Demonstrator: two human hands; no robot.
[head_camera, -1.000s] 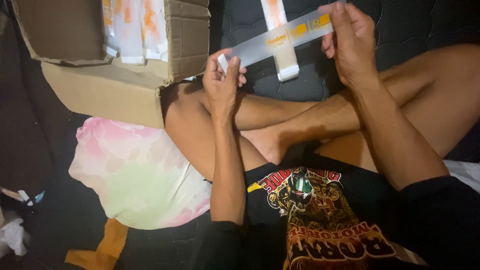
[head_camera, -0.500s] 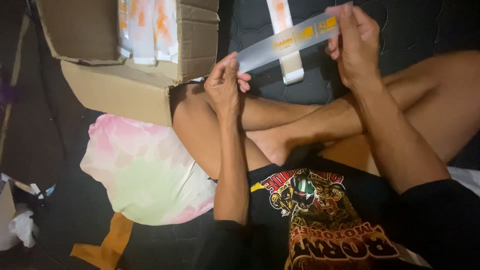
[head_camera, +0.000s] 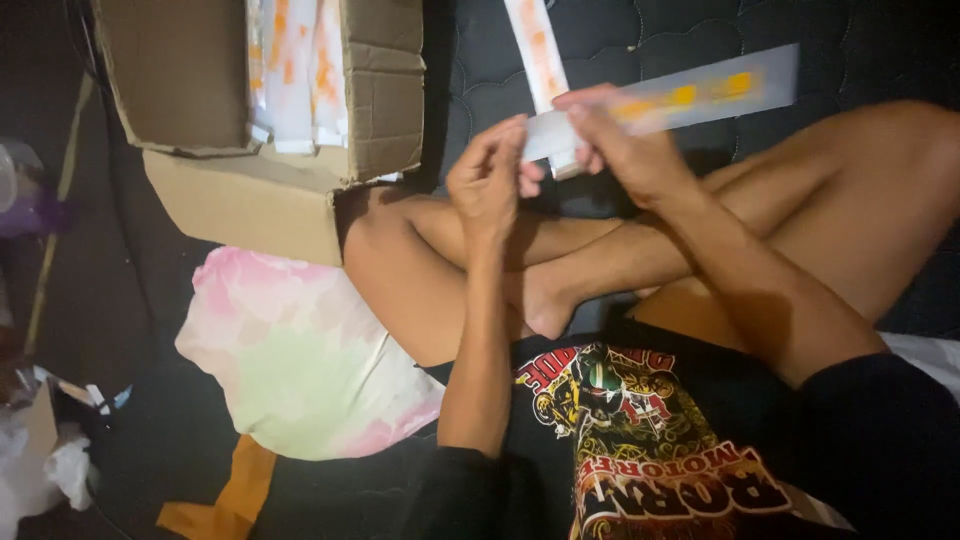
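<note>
Head view: a long translucent packet strip (head_camera: 690, 95) with orange-yellow marks is pinched at its near end by both the right hand (head_camera: 620, 150) and left hand (head_camera: 490, 180); earlier the hands gripped opposite ends, so the right has slid inward. A second strip (head_camera: 535, 50) lies beyond. Upper left, an open cardboard box (head_camera: 250, 200) holds similar white-orange packets (head_camera: 295, 70).

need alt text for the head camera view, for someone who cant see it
A person sitting cross-legged holds a long, translucent flat packet with yellow-orange markings in the right hand, the left hand pinching its near end. An open cardboard box of similar packets sits to the left above a pastel tie-dye pillow; another packet lies on the dark quilted mattress.
</note>
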